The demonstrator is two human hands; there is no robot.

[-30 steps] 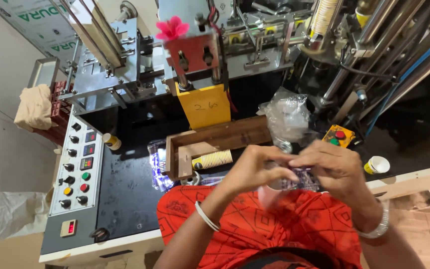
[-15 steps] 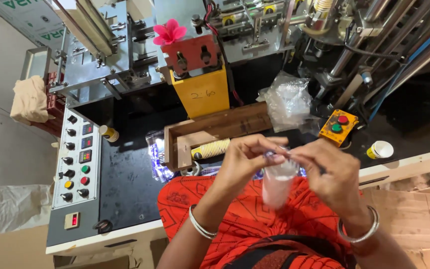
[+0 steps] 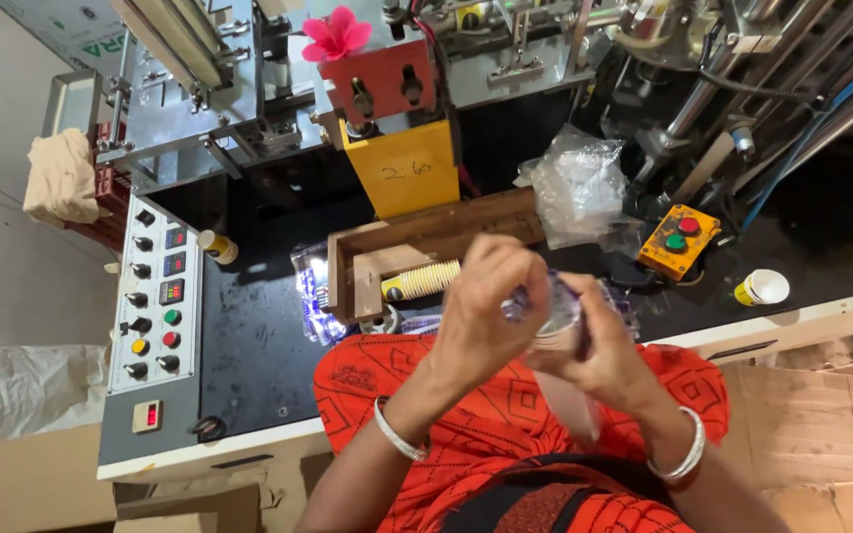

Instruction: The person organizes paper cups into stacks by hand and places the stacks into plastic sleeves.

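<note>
Both hands meet in front of my chest over an orange patterned garment. My left hand [image 3: 481, 301] and my right hand [image 3: 609, 360] together grip a stack of paper cups [image 3: 560, 331] wrapped in a clear plastic sleeve [image 3: 570, 405] that hangs down between them. My fingers pinch the plastic at the top of the stack. A silver bangle sits on each wrist. Just beyond my hands, a wooden tray [image 3: 367, 257] holds a lying row of yellowish paper cups [image 3: 422, 281].
A black machine table [image 3: 259, 345] carries a grey control panel [image 3: 155, 306] with knobs and coloured buttons at the left, a yellow housing [image 3: 407, 178], crumpled clear plastic [image 3: 580, 188], an orange button box [image 3: 680, 240] and a single paper cup [image 3: 762, 287]. Cardboard [image 3: 812, 395] lies at the right.
My hands have drawn closer together and tighter around the top of the cup stack, and the plastic sleeve now hangs lower at the right. The view has shifted slightly.
</note>
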